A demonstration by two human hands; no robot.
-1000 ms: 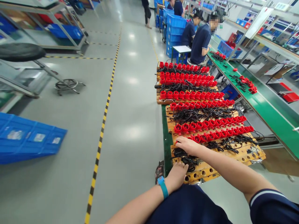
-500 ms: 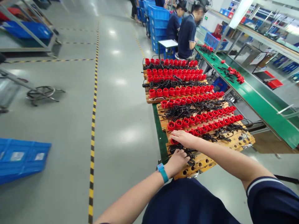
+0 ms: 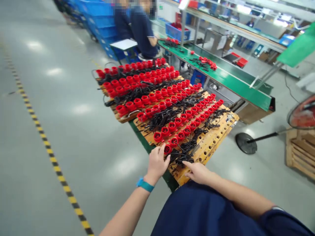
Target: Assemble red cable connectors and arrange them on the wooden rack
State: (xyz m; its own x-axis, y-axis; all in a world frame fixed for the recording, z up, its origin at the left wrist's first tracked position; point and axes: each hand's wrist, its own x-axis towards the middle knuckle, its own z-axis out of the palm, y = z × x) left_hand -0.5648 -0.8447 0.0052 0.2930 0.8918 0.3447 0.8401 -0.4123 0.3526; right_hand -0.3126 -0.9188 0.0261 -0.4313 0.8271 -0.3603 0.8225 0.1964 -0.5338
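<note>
My left hand (image 3: pixel 158 163) is at the near left corner of a yellow perforated board (image 3: pixel 209 147). Its fingers are stretched out, with the thumb apart, and the fingertips reach the nearest red cup-shaped socket (image 3: pixel 167 149) at the end of its row. Beside it lies a bundle of black cables (image 3: pixel 183 157). My right hand (image 3: pixel 199 172) is over the board's near edge, index finger extended to the cables and thumb lower and apart; no held thing shows in it. More red sockets (image 3: pixel 177 122) stand in rows with black cables between them.
Behind is a second board of red sockets (image 3: pixel 137 102). A green conveyor (image 3: pixel 236 87) carries red parts and cables. Two people in dark shirts (image 3: pixel 142 31) sit beyond, near stacked blue crates (image 3: pixel 98 19). At right are a fan base (image 3: pixel 246 143) and a wooden pallet (image 3: pixel 299 152).
The view has swung to the right. My left hand has moved forward to the end socket. My right hand has drawn back from the sockets to the cables at the near edge.
</note>
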